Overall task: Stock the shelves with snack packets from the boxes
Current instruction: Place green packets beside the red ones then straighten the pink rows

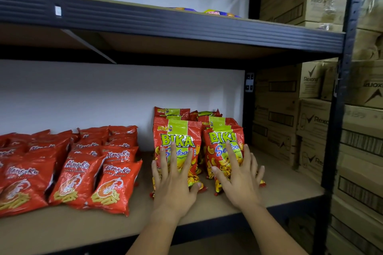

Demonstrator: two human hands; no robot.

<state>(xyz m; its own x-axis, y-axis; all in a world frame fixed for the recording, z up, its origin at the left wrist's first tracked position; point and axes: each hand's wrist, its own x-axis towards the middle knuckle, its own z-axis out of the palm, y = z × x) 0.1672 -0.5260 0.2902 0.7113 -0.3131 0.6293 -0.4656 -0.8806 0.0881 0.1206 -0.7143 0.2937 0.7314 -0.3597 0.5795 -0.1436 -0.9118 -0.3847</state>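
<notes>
I see both hands out on the brown shelf board (pixel 279 188) in the lower middle of the frame. My left hand (pixel 173 182) lies flat, fingers spread and straight, pressed against the front of the left Bika packet (pixel 178 141); it grips nothing. My right hand (pixel 238 180) is likewise spread open, palm against the right Bika packet (pixel 223 145), fingers fanned over its lower half, holding nothing. The two front packets stand upright side by side, nearly touching, and more Bika packets (pixel 172 113) stand in rows right behind them, toward the white back wall (pixel 103 93).

At lower left of the frame, red prawn cracker packets (pixel 80 172) lean back in overlapping rows, filling that side of the same shelf; a narrow strip of bare board separates them from the Bika group. Just right of the Bika rows rises the dark rear post (pixel 248 89) of the rack, and at the far right the front post (pixel 342 89) cuts down the frame. Beyond them, stacked cardboard boxes (pixel 310 122) marked Rexona fill the right edge, top to bottom. Overhead, the dark beam of the upper shelf (pixel 165 23) spans the frame, and a few blue and yellow packets (pixel 213 12) lie flat on it at upper centre, mostly hidden by the beam.
</notes>
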